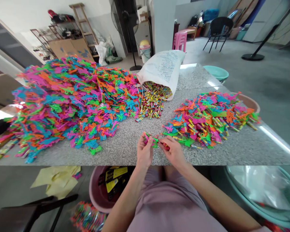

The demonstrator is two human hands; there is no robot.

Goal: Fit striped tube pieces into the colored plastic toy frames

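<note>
1. Main risk, I judge: the small green-and-pink plastic pcs [155, 142] may slip, b/c only fingertips hold them & the edge of the grey speckled stone surface [120, 141] is near.
2. Also poss.: the small red-and-yellow tubes [166, 147] may drop if the R hand [174, 152] loosens its curled fingers.
3. L hand [144, 154] is closed, gripping the pcs; R hand pinches at their right end, w/ tubes inside its fingers; exact contact I can't tell.
4. Pcs are btw. both hands, near the bright mixed plastic pile [203, 117] on the right.
</note>
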